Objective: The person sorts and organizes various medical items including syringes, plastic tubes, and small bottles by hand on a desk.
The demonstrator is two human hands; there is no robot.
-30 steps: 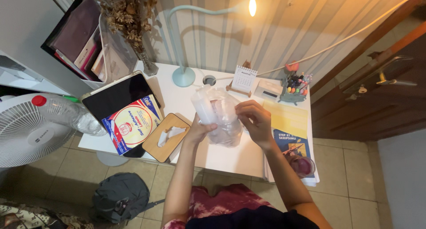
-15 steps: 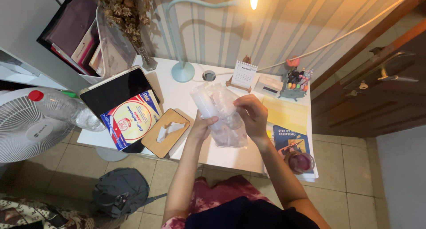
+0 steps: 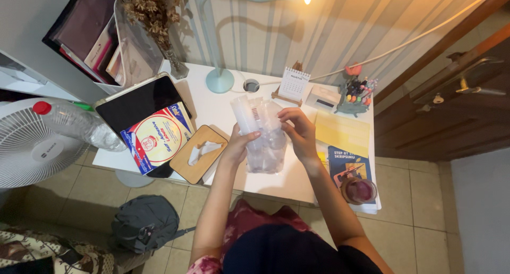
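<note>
I see my left hand (image 3: pixel 237 146) closed around the lower side of a clear plastic bag (image 3: pixel 263 136) of stacked cups, above the white desk (image 3: pixel 223 114). My right hand (image 3: pixel 298 130) pinches its upper edge. The thin film could slip or tear, I think, and spill cups. Its long axis runs near-far, top away from me.

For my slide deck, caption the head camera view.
Both hands, left hand and right hand, hold a clear plastic bag above a white desk.
</note>
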